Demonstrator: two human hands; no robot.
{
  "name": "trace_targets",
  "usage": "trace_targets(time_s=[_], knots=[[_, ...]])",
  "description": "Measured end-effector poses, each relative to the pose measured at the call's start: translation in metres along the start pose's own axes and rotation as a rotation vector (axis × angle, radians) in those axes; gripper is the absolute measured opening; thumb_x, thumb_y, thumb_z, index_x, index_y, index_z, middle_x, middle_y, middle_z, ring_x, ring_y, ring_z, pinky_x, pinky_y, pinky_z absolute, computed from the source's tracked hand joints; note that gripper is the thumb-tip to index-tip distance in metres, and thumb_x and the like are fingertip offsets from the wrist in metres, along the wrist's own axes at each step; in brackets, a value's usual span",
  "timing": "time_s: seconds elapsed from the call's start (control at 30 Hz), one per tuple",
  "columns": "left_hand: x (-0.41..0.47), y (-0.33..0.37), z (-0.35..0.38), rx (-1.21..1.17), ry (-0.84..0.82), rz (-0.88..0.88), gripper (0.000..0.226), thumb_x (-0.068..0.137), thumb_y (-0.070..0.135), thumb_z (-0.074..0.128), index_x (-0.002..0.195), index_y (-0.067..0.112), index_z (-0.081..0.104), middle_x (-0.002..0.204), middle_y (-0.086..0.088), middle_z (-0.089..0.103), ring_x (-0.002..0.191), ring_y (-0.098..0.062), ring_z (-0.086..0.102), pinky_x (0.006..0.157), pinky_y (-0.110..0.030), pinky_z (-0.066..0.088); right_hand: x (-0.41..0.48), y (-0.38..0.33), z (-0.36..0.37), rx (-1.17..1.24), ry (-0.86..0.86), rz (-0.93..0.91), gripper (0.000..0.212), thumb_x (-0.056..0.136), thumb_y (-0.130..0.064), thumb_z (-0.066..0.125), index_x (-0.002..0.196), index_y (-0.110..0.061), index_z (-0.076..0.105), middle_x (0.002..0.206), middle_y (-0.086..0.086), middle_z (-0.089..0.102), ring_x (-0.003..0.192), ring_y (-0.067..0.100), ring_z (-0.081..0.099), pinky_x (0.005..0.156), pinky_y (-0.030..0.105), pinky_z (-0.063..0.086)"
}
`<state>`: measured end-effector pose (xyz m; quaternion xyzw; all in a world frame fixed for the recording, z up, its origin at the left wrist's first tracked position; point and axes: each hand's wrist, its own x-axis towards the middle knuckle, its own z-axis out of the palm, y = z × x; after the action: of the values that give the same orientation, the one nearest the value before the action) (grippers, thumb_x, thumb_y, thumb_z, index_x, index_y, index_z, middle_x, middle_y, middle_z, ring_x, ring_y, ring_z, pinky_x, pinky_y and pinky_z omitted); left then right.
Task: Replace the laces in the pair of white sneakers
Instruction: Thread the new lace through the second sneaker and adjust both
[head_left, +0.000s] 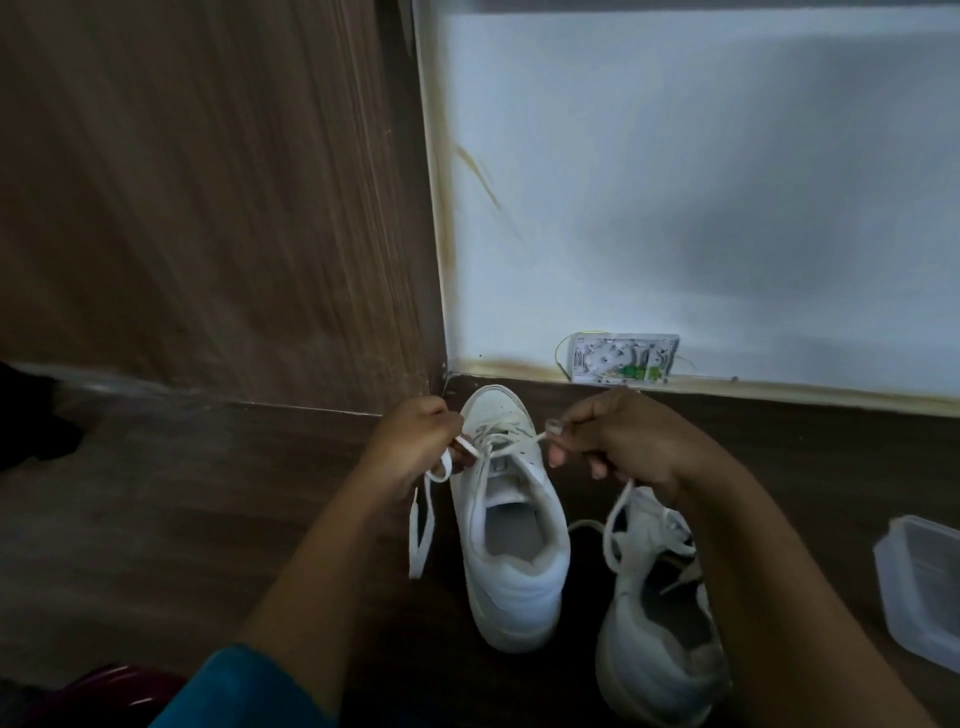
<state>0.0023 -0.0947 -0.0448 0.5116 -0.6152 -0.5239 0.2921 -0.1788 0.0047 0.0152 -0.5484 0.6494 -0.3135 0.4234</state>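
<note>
A teal-blue fabric sleeve (244, 686) covers the left arm (ending near the elbow); both forearms are bare down to the left hand (415, 441) and right hand (618, 441).

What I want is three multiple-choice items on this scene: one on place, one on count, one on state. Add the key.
1. Where is the clear container? A. on the floor, far right B. inside a sneaker C. on the wall
2. How many white sneakers show? A. one B. two C. three
3. What do the left hand and right hand do? A. lie flat B. each pinches the lace C. lift a sneaker

Key: 1 A, it sits at the right edge; 2 B, far sneaker and near sneaker; 3 B, both grip lace ends.
</note>
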Motion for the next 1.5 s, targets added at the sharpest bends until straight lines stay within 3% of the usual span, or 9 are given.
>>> trace_targets(time_s=[0.17, 0.37, 0.63, 0.77, 0.9, 1.07, 1.2, 1.3, 1.5], knots=[[-0.004, 0.008, 0.002, 0.436, -0.090, 0.174, 0.015, 0.082, 0.004, 0.059, 0.079, 0.019, 0.060, 0.089, -0.006, 0.066, 0.085, -0.020, 0.062, 0.080, -0.039, 0.050, 0.012, 0.005, 0.006, -0.096, 0.155, -0.040, 0.020, 0.077, -0.013, 0.065, 0.059, -0.008, 0.069, 0.054, 0.000, 0.059, 0.054, 0.011, 0.050, 0.061, 0.026, 0.040], [-0.024, 0.038, 0.019, 0.049, -0.385, 0.436, 0.009, 0.085, 0.022, 0.058, 0.093, 0.022, 0.063, 0.086, -0.008, 0.068, 0.073, -0.018, 0.063, 0.073, -0.034, 0.051, 0.009, -0.001, 0.010, 0.027, 0.156, -0.247, 0.036, 0.087, -0.011, 0.059, 0.053, -0.021, 0.066, 0.048, -0.003, 0.051, 0.047, 0.008, 0.043, 0.052, 0.020, 0.035], [-0.009, 0.024, 0.008, 0.018, 0.072, 0.049, 0.015, 0.088, 0.010, 0.060, 0.073, 0.008, 0.062, 0.061, -0.004, 0.056, 0.048, -0.009, 0.053, 0.060, -0.022, 0.046, 0.007, 0.003, -0.017, 0.432, 0.343, -0.258, 0.039, 0.081, -0.016, 0.058, 0.042, -0.017, 0.057, 0.047, -0.002, 0.046, 0.047, 0.010, 0.039, 0.055, 0.027, 0.031], [-0.028, 0.049, 0.017, -0.143, -0.206, 0.340, 0.032, 0.083, 0.043, 0.052, 0.099, 0.018, 0.063, 0.084, -0.004, 0.065, 0.070, -0.010, 0.062, 0.068, -0.024, 0.050, 0.006, -0.007, 0.005, 0.098, 0.182, -0.299, 0.028, 0.084, -0.008, 0.061, 0.058, -0.014, 0.068, 0.055, -0.002, 0.062, 0.052, 0.005, 0.050, 0.062, 0.023, 0.038], [-0.029, 0.061, 0.016, 0.141, -0.201, 0.528, 0.034, 0.085, 0.044, 0.063, 0.074, 0.012, 0.066, 0.058, 0.000, 0.063, 0.053, -0.019, 0.056, 0.056, -0.028, 0.044, 0.008, -0.010, 0.018, 0.107, 0.143, -0.277, 0.033, 0.084, -0.008, 0.062, 0.052, -0.016, 0.061, 0.042, -0.007, 0.051, 0.043, 0.005, 0.041, 0.050, 0.019, 0.034], [-0.009, 0.026, -0.029, 0.581, 0.191, 0.258, 0.032, 0.090, 0.035, 0.060, 0.068, 0.012, 0.066, 0.055, 0.003, 0.060, 0.054, -0.012, 0.055, 0.055, -0.026, 0.040, 0.003, -0.002, -0.007, 0.223, 0.220, -0.215, 0.028, 0.089, -0.012, 0.059, 0.063, -0.014, 0.068, 0.061, 0.010, 0.059, 0.047, 0.008, 0.041, 0.048, 0.018, 0.035], [-0.022, 0.036, -0.005, 0.202, -0.202, 0.422, 0.020, 0.089, 0.039, 0.051, 0.099, 0.026, 0.062, 0.094, -0.004, 0.067, 0.086, -0.013, 0.064, 0.074, -0.021, 0.047, 0.007, -0.009, 0.014, 0.076, 0.105, -0.207, 0.016, 0.084, -0.005, 0.065, 0.069, -0.007, 0.070, 0.041, -0.010, 0.051, 0.037, -0.002, 0.040, 0.045, 0.010, 0.032], [-0.024, 0.046, 0.010, 0.161, -0.438, 0.417, 0.019, 0.086, 0.038, 0.061, 0.103, 0.030, 0.060, 0.088, -0.007, 0.067, 0.074, -0.011, 0.063, 0.062, -0.024, 0.049, 0.016, -0.005, 0.030, 0.078, 0.137, -0.161, 0.025, 0.080, 0.003, 0.060, 0.059, -0.009, 0.063, 0.045, -0.006, 0.055, 0.040, 0.002, 0.045, 0.049, 0.018, 0.037], [-0.012, 0.028, -0.006, 0.532, -0.205, 0.354, 0.017, 0.087, 0.016, 0.065, 0.070, 0.014, 0.065, 0.061, 0.004, 0.058, 0.057, -0.008, 0.050, 0.060, -0.025, 0.039, 0.016, 0.007, 0.010, -0.180, 0.073, -0.023, 0.011, 0.071, -0.008, 0.075, 0.080, -0.012, 0.070, 0.076, 0.003, 0.068, 0.064, 0.013, 0.061, 0.060, 0.021, 0.046]])
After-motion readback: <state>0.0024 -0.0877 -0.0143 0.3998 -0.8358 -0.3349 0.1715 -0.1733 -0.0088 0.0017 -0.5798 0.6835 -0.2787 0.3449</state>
